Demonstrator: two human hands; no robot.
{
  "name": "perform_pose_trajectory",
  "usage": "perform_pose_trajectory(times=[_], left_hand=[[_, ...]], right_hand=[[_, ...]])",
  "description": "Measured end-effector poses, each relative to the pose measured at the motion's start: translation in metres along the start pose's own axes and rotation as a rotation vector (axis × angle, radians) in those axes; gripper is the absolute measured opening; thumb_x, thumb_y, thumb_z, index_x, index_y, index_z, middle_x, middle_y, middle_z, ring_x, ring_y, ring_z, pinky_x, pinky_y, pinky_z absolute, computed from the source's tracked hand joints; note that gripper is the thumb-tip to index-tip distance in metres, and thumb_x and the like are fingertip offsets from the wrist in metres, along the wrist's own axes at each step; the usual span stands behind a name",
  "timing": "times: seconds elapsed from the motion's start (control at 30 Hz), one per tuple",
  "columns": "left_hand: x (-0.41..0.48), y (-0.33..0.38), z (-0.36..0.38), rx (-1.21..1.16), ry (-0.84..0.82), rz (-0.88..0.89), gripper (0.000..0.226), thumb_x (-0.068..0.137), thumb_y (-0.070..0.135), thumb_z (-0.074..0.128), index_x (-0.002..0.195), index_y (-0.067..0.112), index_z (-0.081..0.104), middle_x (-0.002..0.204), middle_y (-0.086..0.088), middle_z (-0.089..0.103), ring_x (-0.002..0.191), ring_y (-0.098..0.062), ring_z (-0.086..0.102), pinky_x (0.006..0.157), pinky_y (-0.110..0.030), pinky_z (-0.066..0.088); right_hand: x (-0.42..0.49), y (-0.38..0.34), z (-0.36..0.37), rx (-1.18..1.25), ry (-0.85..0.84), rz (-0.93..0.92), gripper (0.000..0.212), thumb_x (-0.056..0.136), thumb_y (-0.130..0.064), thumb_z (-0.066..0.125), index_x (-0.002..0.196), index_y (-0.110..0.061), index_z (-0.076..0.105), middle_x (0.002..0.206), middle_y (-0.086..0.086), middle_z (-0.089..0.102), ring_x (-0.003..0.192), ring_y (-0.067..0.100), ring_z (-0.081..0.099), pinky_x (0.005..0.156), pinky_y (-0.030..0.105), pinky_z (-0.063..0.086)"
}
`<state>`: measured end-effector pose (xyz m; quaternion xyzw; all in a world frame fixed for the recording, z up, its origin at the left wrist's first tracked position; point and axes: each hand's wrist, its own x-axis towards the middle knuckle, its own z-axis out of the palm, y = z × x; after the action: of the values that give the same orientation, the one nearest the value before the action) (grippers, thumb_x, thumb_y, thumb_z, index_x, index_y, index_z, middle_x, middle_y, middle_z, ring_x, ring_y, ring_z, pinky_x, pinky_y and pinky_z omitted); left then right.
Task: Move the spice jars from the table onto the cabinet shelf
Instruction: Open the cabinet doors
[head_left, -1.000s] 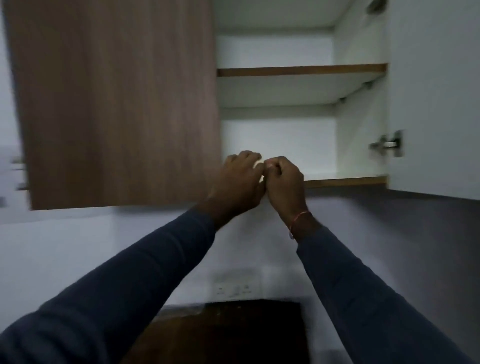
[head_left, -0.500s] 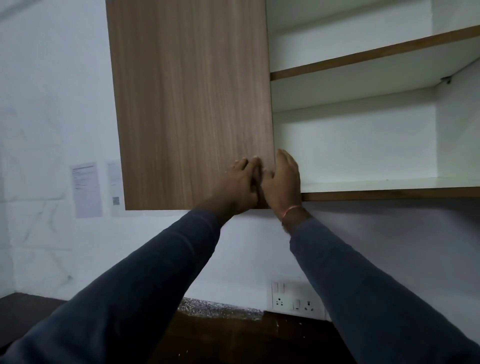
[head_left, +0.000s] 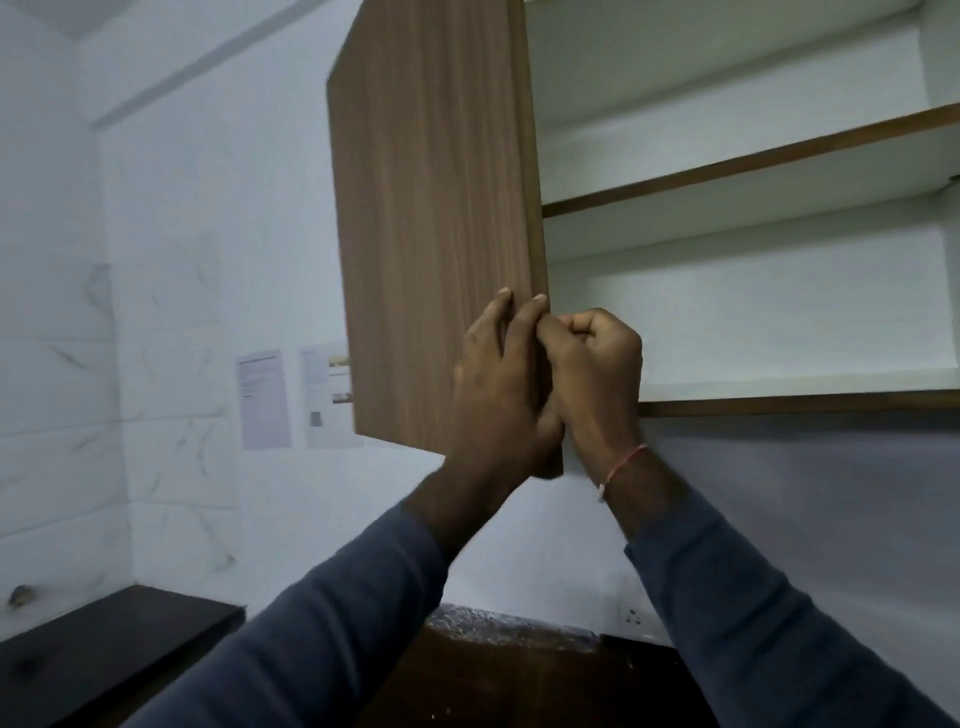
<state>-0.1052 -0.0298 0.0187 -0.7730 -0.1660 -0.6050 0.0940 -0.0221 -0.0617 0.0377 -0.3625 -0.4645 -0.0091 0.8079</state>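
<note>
Gripping the upright cabinet door (head_left: 436, 234) by its free edge, the left hand (head_left: 498, 384) and right hand (head_left: 597, 364) pinch it; the shelf (head_left: 779, 166) runs sideways.

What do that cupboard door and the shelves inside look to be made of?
Cabinet door: brown wood-grain board, likely laminate or veneer, matte, with straight vertical streaks. Shelves: smooth white board, probably laminated, edged with a brown wood-look strip along the front.

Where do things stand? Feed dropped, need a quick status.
Left hand and right hand both gripping cabinet door edge. Lower shelf bare, no jars in view. Nothing blocking.
</note>
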Motion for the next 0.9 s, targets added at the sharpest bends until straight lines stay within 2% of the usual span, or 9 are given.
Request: perform_pose_trajectory(times=[0.1,0.2,0.3,0.37,0.47,0.53,0.63,0.77,0.9], left_hand=[[-0.016,-0.008,-0.056,0.022,0.024,-0.006,0.084,0.079,0.033,0.073,0.149,0.02,0.027,0.157,-0.008,0.023,0.145,-0.021,0.021,0.113,-0.047,0.034],[-0.035,-0.019,-0.111,0.015,0.035,-0.016,0.082,0.083,0.028,0.07,0.15,0.025,0.023,0.151,0.0,0.037,0.138,-0.014,0.038,0.105,-0.039,0.045],[-0.049,-0.034,-0.161,0.032,0.071,-0.047,0.079,0.084,0.022,0.065,0.15,0.026,0.022,0.13,0.0,0.06,0.108,-0.009,0.062,0.088,-0.02,0.052],[-0.056,-0.048,-0.188,0.068,0.115,-0.077,0.077,0.082,0.015,0.063,0.149,0.025,0.025,0.113,0.001,0.067,0.091,-0.009,0.066,0.076,-0.012,0.05],[-0.068,-0.073,-0.23,0.116,0.185,-0.154,0.076,0.079,0.008,0.061,0.147,0.024,0.031,0.094,0.013,0.067,0.076,-0.004,0.066,0.068,-0.02,0.054],[-0.074,-0.093,-0.254,0.164,0.227,-0.231,0.076,0.079,0.004,0.061,0.146,0.028,0.033,0.083,0.008,0.065,0.069,-0.011,0.065,0.066,-0.033,0.056],[-0.078,-0.124,-0.286,0.173,0.256,-0.352,0.078,0.079,0.002,0.063,0.144,0.035,0.034,0.087,0.003,0.065,0.079,-0.023,0.067,0.073,-0.048,0.057],[-0.084,-0.163,-0.316,0.185,0.228,-0.448,0.076,0.078,0.021,0.056,0.147,0.037,0.03,0.091,0.029,0.059,0.086,-0.013,0.064,0.082,-0.038,0.055],[-0.083,-0.197,-0.33,0.205,0.27,-0.565,0.063,0.093,0.02,0.045,0.151,0.033,0.025,0.093,-0.001,0.064,0.084,-0.021,0.059,0.081,-0.033,0.049]], right_hand=[[-0.037,-0.024,0.035,0.098,-0.085,-0.068,0.019,0.08,-0.035,0.07,0.082,-0.017,0.065,0.071,-0.003,0.069,0.067,0.01,0.067,0.063,0.027,0.059],[-0.069,-0.042,0.075,0.262,-0.198,-0.065,0.017,0.085,-0.024,0.07,0.086,-0.01,0.06,0.073,0.0,0.066,0.066,0.009,0.066,0.059,0.021,0.055],[-0.093,-0.057,0.119,0.424,-0.333,-0.038,0.015,0.086,-0.012,0.068,0.08,-0.009,0.055,0.061,-0.006,0.059,0.054,0.001,0.059,0.053,0.016,0.049],[-0.104,-0.063,0.147,0.399,-0.383,-0.093,0.02,0.084,-0.013,0.068,0.072,-0.016,0.052,0.056,-0.01,0.055,0.051,0.001,0.054,0.052,0.018,0.047],[-0.125,-0.072,0.194,0.308,-0.445,-0.142,0.023,0.079,-0.02,0.068,0.065,-0.023,0.05,0.052,-0.012,0.054,0.049,0.005,0.051,0.052,0.027,0.046],[-0.138,-0.077,0.227,0.241,-0.48,-0.137,0.022,0.078,-0.024,0.069,0.065,-0.021,0.051,0.054,-0.008,0.057,0.052,0.012,0.056,0.055,0.033,0.051],[-0.156,-0.082,0.271,0.111,-0.487,-0.147,0.025,0.077,-0.03,0.069,0.063,-0.021,0.05,0.058,-0.007,0.06,0.061,0.017,0.062,0.06,0.035,0.053],[-0.18,-0.081,0.317,-0.044,-0.48,-0.213,0.008,0.082,-0.027,0.061,0.079,-0.023,0.054,0.08,-0.005,0.064,0.079,0.022,0.062,0.068,0.035,0.052],[-0.194,-0.07,0.348,-0.097,-0.63,-0.255,0.017,0.087,-0.015,0.059,0.105,-0.013,0.059,0.111,0.007,0.056,0.108,0.026,0.053,0.092,0.038,0.048]])
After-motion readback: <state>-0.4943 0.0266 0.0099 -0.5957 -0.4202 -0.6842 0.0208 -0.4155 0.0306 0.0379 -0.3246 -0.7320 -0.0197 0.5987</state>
